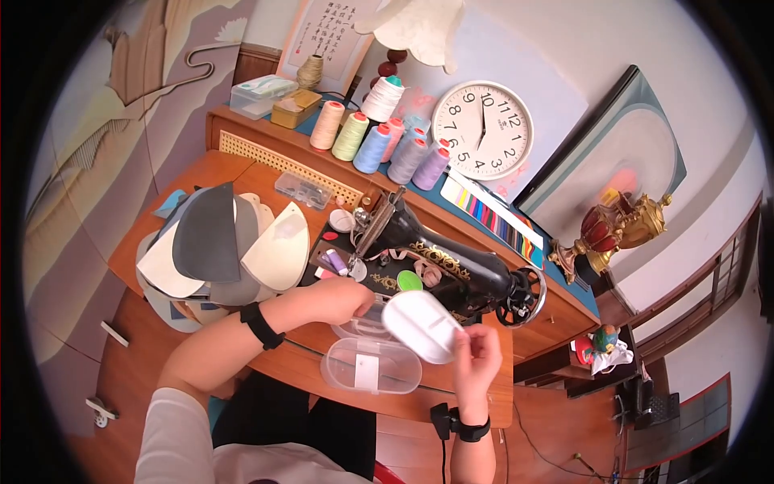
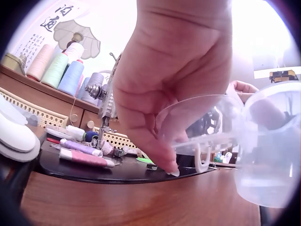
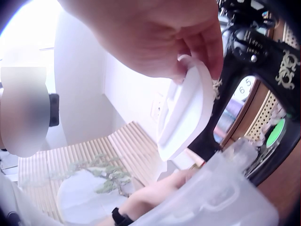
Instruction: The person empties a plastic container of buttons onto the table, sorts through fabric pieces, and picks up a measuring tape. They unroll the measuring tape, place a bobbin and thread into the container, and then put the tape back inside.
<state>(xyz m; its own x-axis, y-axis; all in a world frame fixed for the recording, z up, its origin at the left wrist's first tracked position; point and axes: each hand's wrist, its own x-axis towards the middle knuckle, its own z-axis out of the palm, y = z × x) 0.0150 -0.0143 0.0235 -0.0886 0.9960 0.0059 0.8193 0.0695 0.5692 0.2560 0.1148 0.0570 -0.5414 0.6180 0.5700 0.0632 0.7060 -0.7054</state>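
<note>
My right hand (image 1: 477,361) pinches the end of a white oval tray (image 1: 419,324) with divided compartments, held tilted in the air beside the sewing machine. In the right wrist view the tray (image 3: 190,110) hangs below the thumb and fingers. My left hand (image 1: 343,302) holds a clear plastic lid (image 2: 197,117) by its edge, with fingertips curled down near the tabletop. A small white handle (image 2: 203,159) shows under the lid. The clear oval box (image 1: 395,373), with a white clasp strip on its side, stands on the table between my two forearms.
A black sewing machine (image 1: 439,262) stands behind both hands. Small thread spools (image 1: 335,260) and a green disc (image 1: 409,281) lie on its bed. Fabric pieces (image 1: 208,238) are stacked at left. Thread cones (image 1: 372,148) and a clock (image 1: 484,129) line the back shelf.
</note>
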